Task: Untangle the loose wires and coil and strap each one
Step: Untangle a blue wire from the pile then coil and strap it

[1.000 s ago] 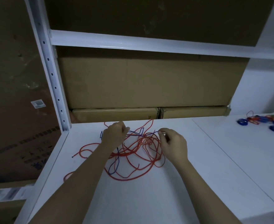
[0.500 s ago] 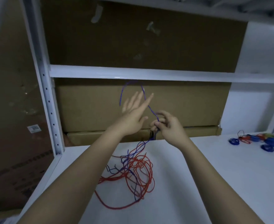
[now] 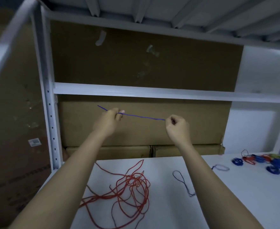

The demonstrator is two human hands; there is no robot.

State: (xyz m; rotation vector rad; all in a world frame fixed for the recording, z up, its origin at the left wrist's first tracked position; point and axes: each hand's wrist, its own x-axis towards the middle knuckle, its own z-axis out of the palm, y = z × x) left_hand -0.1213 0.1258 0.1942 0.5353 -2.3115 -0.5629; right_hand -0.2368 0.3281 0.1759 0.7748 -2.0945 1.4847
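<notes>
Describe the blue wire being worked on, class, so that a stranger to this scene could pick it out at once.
Start at the white shelf and look above the red tangle. There, in front of the cardboard box, the blue wire runs taut between the left hand and right hand. The other blue wires lie coiled at the shelf's right end; only this one is lifted and straight.

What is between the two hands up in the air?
In the head view, a thin blue wire runs taut between the left hand and the right hand, each pinching it, in front of a brown cardboard box.
</notes>
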